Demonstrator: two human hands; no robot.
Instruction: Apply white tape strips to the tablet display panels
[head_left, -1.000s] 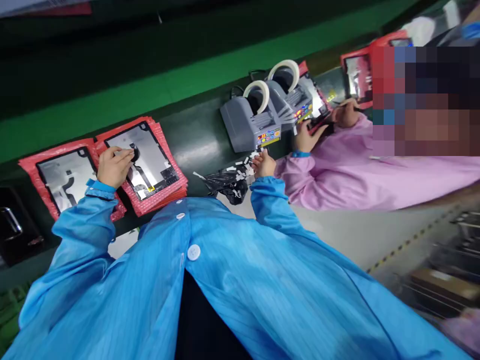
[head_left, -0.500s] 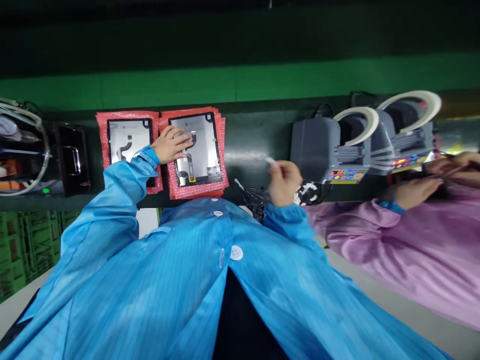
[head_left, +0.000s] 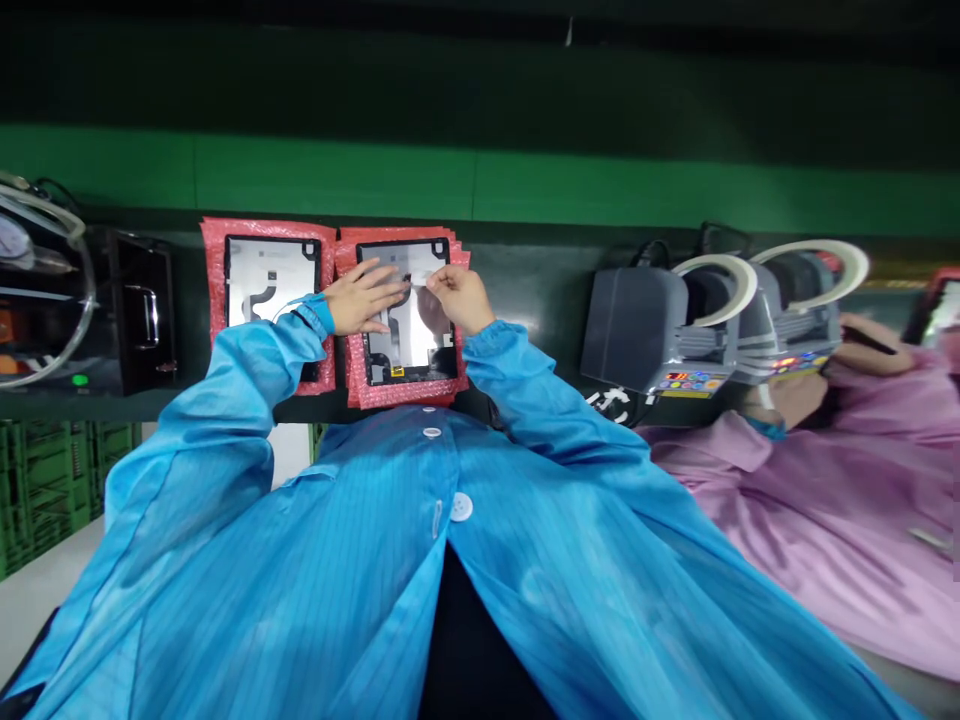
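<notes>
A black-framed panel with a silvery back lies on a stack of red bubble-wrap sheets in front of me. My left hand lies flat on the panel's left part, fingers stretched out. My right hand is at the panel's upper right, its fingers pinched on a small piece of pale tape pressed to the surface. A second like panel rests on red wrap just to the left.
Two grey tape dispensers with white tape rolls stand to the right. A person in a pink coat works beside them. A black device sits at the left, green crates below it.
My right hand has come from the tape dispenser side over to the panel with a bit of tape. My left hand stayed on the panel. The view has swung left.
</notes>
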